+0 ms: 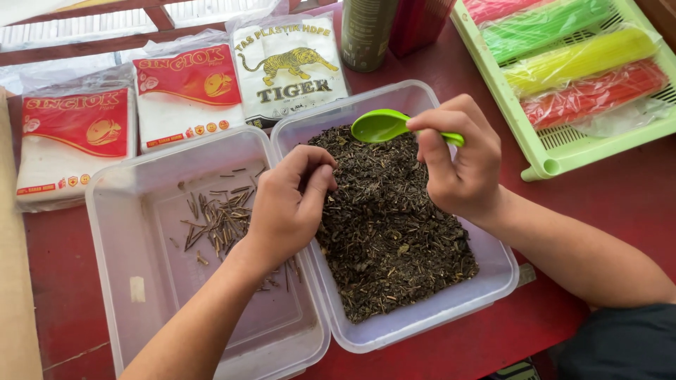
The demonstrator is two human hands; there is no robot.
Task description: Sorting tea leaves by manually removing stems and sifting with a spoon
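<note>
My right hand point(461, 165) grips the handle of a green plastic spoon point(380, 127), its empty bowl hovering over the far edge of a clear plastic tub point(493, 281) filled with dark dried tea leaves point(394, 225). My left hand point(292, 204) reaches across the rims of both tubs, fingers pinched together in the leaves at the heap's left side. Whether it holds a bit of leaf is hidden. Beside it stands a second clear tub point(134, 281) with a small scatter of brown stems point(218, 222) on its bottom.
Three packs of plastic bags point(186, 91) lie at the back left on the red table point(598, 204). A light green tray point(542, 151) holds bundles of coloured straws point(577, 60) at the back right. A dark can point(366, 32) stands behind the tubs.
</note>
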